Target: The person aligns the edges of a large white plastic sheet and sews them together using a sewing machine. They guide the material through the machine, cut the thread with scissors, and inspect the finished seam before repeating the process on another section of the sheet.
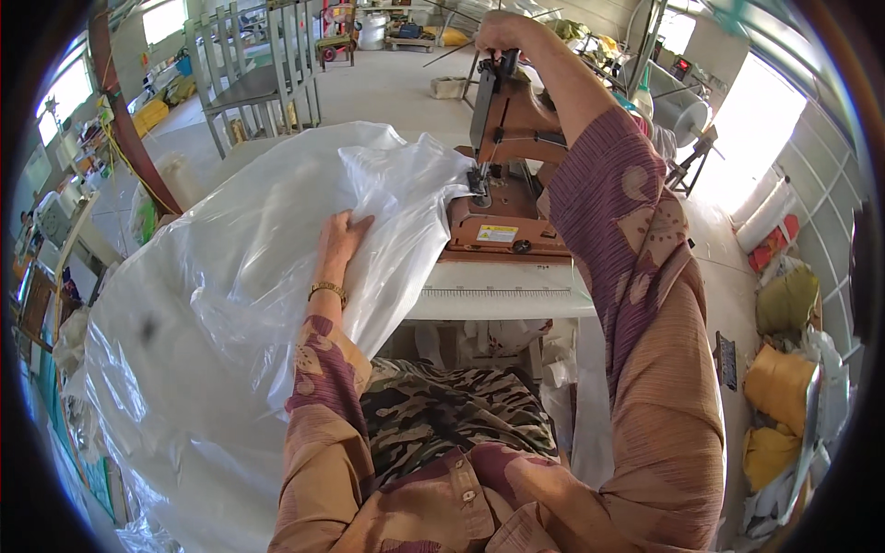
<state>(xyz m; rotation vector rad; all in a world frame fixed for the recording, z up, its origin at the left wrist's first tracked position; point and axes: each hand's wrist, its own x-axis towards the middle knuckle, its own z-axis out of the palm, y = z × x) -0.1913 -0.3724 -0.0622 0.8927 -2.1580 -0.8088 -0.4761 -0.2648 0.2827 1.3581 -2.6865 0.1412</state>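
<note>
A large sheet of clear, shiny plastic film (230, 276) spreads over the left side and drapes past the table edge. My left hand (341, 241) is closed on its folds, thumb apart from the curled fingers. The film's gathered right edge reaches the presser foot of a brown sewing machine (518, 120). High on the machine's head, my right hand (502, 32) is bent down with its fingers together at the black top part. What the fingertips hold there is hidden.
A measuring scale runs along the pale table edge (498, 293). Beyond it stand a grey metal chair (253, 88) and a concrete block (448, 88). Yellow and green sacks (779, 387) lie along the right wall. A brown post (129, 120) rises at the left.
</note>
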